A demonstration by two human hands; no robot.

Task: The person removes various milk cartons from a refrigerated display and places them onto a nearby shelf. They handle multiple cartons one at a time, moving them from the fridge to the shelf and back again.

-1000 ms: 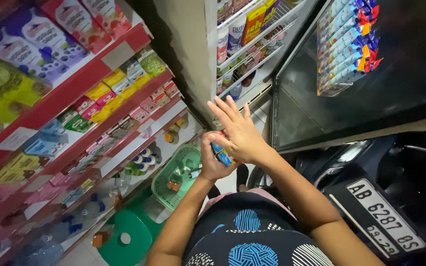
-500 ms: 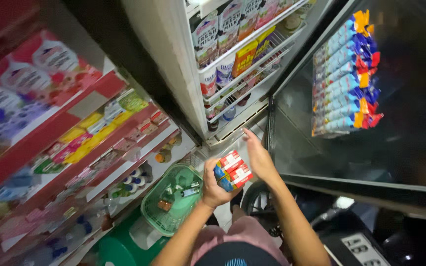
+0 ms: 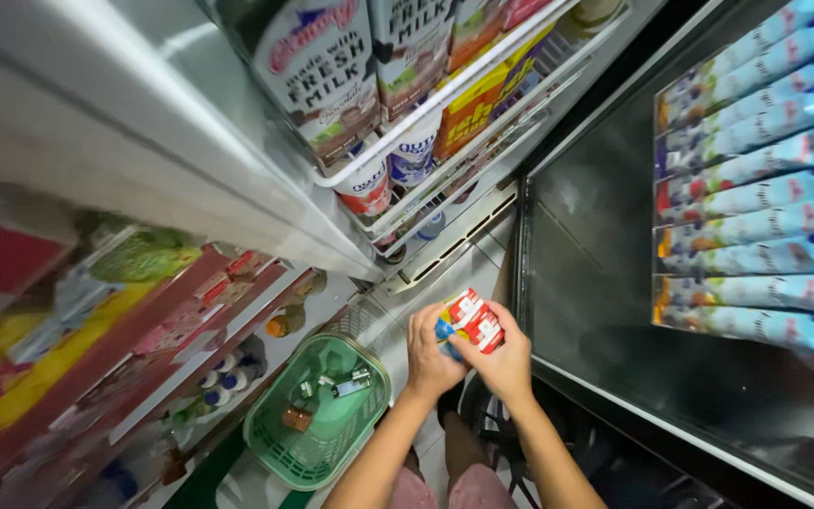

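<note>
Blurring heavily across the left shelves [image 3: 96,320], leaving packets there beyond telling. Running off the top edge: milk cartons [image 3: 317,66]. Running off the right edge: sachet strips [image 3: 756,188]. Hiding under both hands: lower part of the carton pack [image 3: 471,323]. Basket [image 3: 275,443] contents too small to tell.

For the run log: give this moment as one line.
left hand: grips small cartons | right hand: on same cartons | open fridge ahead | green basket to the left
</note>
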